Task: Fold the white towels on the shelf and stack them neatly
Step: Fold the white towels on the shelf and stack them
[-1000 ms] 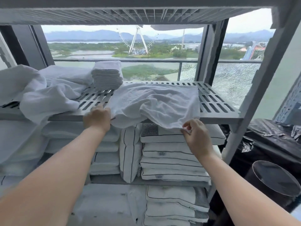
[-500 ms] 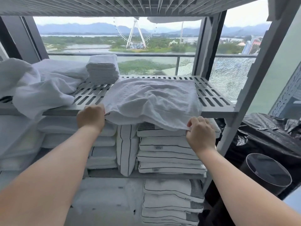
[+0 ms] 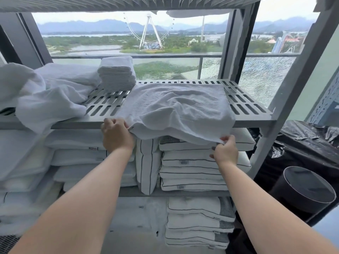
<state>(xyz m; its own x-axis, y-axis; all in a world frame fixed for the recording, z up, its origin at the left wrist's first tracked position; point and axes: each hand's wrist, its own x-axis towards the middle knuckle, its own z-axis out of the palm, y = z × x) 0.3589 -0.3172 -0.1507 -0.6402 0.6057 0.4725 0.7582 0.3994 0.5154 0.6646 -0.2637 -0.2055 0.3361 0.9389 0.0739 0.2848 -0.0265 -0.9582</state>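
Note:
A white towel (image 3: pixel 180 107) lies spread and rumpled on the grey slotted shelf (image 3: pixel 245 105), its near edge hanging over the front. My left hand (image 3: pixel 117 136) grips the towel's near left corner at the shelf's front edge. My right hand (image 3: pixel 224 151) pinches the near right corner, just below the shelf edge. A neat stack of folded white towels (image 3: pixel 117 74) stands at the back of the shelf. A heap of unfolded white towels (image 3: pixel 45 94) fills the shelf's left end.
Stacked white pillows (image 3: pixel 190 167) with dark piping fill the shelves below. Another slotted shelf (image 3: pixel 128 2) runs overhead. A grey upright post (image 3: pixel 293 79) stands at right, with black plastic bags (image 3: pixel 308 143) and a dark round bin (image 3: pixel 308 191) beside it. A window is behind.
My left hand has shifted right along the shelf's front edge and now grips the towel's left corner. My right hand keeps the right corner, slightly lower. The towel lies flatter.

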